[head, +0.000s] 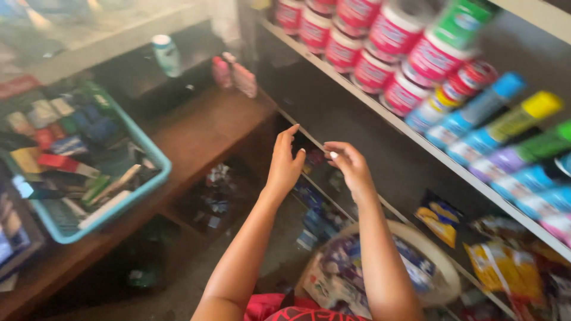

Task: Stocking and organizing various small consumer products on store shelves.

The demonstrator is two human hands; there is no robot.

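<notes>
My left hand and my right hand are both raised in front of a dark shelf, close together, at the edge of a thin shelf board. The left fingers are spread and upright. The right fingers curl toward the left hand, and whether they pinch something small is blurred. Small packets lie in the dark gap just behind the hands. Below my right forearm stands a round woven basket lined with a clear bag of small packets.
Red-and-white cans and spray bottles with coloured caps line the upper shelf. Snack packets hang at lower right. A teal basket of boxed goods sits on a wooden counter at left, with bottles behind.
</notes>
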